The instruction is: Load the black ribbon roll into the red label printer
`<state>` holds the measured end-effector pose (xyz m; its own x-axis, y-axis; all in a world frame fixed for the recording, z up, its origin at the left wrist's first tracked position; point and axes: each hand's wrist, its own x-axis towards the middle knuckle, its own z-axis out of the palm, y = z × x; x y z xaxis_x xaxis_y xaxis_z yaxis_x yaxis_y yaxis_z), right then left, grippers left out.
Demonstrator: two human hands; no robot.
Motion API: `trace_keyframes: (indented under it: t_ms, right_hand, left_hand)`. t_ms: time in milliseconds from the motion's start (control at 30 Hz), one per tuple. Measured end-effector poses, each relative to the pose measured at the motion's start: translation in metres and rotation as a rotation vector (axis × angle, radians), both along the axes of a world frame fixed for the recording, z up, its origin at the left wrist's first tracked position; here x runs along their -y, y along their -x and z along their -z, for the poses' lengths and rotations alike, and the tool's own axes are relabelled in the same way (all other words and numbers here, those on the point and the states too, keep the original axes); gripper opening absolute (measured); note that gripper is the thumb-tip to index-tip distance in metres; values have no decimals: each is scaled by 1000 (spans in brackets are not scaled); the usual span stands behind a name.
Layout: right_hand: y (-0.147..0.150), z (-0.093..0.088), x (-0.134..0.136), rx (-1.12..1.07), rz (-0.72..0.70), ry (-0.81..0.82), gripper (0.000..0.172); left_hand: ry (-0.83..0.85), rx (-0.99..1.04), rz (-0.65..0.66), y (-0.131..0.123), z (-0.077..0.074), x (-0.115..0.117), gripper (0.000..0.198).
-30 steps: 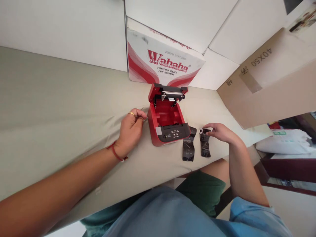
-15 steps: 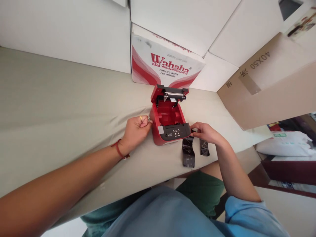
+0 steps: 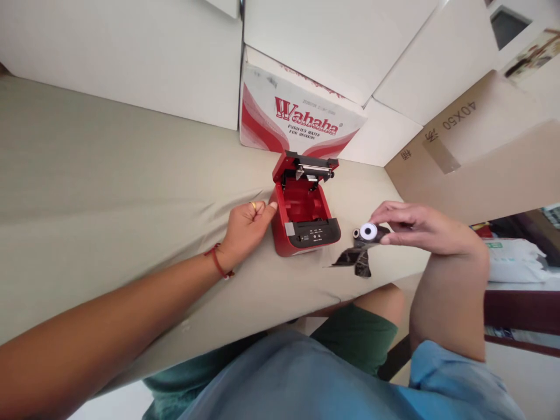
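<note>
A red label printer [image 3: 280, 236] stands on the table with its lid [image 3: 306, 166] raised and its inner bay exposed; no roll shows inside. My left hand [image 3: 250, 224] is closed, fingers curled and thumb against the printer's left side. To the right of the printer, my right hand [image 3: 402, 224] pinches a black label roll [image 3: 368, 231] with a white end and a dark core hole. A black strip [image 3: 347, 256] hangs from this roll. Just behind it sits a smaller black roll [image 3: 356, 233], partly hidden, with a dark strip [image 3: 363, 265] on the table.
A white and red Wahaha water carton [image 3: 301, 116] stands behind the printer, against large white boxes [image 3: 315, 41]. At the right is a big brown carton [image 3: 476, 146]. A white plastic bag [image 3: 516, 259] lies beyond the table's right end. The pale table cover [image 3: 131, 169] has creases.
My right hand has moved right from the printer's front corner and now holds up a label roll, its strip swinging along. My left hand stays at the printer's left side.
</note>
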<state>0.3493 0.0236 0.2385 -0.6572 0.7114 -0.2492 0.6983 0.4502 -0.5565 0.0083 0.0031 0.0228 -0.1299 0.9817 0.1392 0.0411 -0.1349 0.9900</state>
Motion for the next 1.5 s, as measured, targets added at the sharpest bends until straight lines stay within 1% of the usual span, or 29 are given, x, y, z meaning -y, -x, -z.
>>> trace_keyframes:
  t_ms: [33,67,133,233,267,333,400,500,633,733,800,833,867,933,1000,1033,1100,1167,1200,1267,1300,1400,1500]
  right_hand:
    - [13,1,-3,-15,-12,-27,37]
    - [27,6,-6,-23,-15,-68,37]
    - [60,25,-11,4,16,-196,36]
    - [107,56,-14,187,158,-405,40]
    - [120,63,-14,267,193,-438,41]
    - [139,72,-12,399,207,-449,44]
    - [151,76,-12,485,196,-429,44]
    - [160,79,-19,556,219,-422,46]
    - [167,87,-33,546,173,-397,50]
    - [172,90,-40,563,154,-368,50]
    - [176,89,-41,612,155,-363,47]
    - [178,89,-41,634,152,-365,45]
    - [179,89,-42,648,147,-368,43]
    - [179,90,-43,643,150,-384,41]
    - [175,92,-45,586,166,-387,42]
    - [171,93,-46,529,172,-380,42]
    - [159,95,-45,340,173,-332,40]
    - [144,95,-36,78,147,-294,31]
    - [135,94,-28,-50,122,-305,26]
    - [118,92,-6,-244,39,-385,20]
    - [110,92,7,-297,-12,-440,19]
    - [88,97,41,-318,-153,-546,24]
    - [71,110,58,-275,-196,-590,35]
  left_hand:
    - [0,0,-3,0,1,0,60]
    - [-1,0,-6,0,1,-1,59]
    - [-2,-3,-12,1,2,-1,57]
    - [-1,-10,-20,1,2,-1,54]
    - [1,-11,-22,1,2,-1,53]
    - [5,-10,-20,1,1,-1,52]
    - [6,-6,-15,1,1,0,51]
    - [4,2,-9,0,0,0,50]
    - [4,0,-4,0,2,-1,50]
    - [7,-10,-11,-1,2,0,49]
    - [-13,-24,-38,-1,0,4,45]
    - [-57,-41,-62,-2,-2,7,40]
    - [-131,-72,-86,-2,-4,11,34]
    - [-359,-176,-106,-4,-7,20,20]
    - [-611,-307,-74,-7,-9,28,11]
    - [-709,-366,-54,-8,-9,32,10]
    - [-832,-455,-39,-11,-10,37,10]
    - [-875,-502,-49,-12,-10,38,11]
    - [-880,-520,-57,-13,-11,38,11]
    - [-880,-549,-68,-13,-12,38,13]
    - [-878,-561,-72,-13,-13,38,14]
    - [-883,-590,-75,-12,-13,39,19]
    - [-893,-608,-83,-12,-11,41,25]
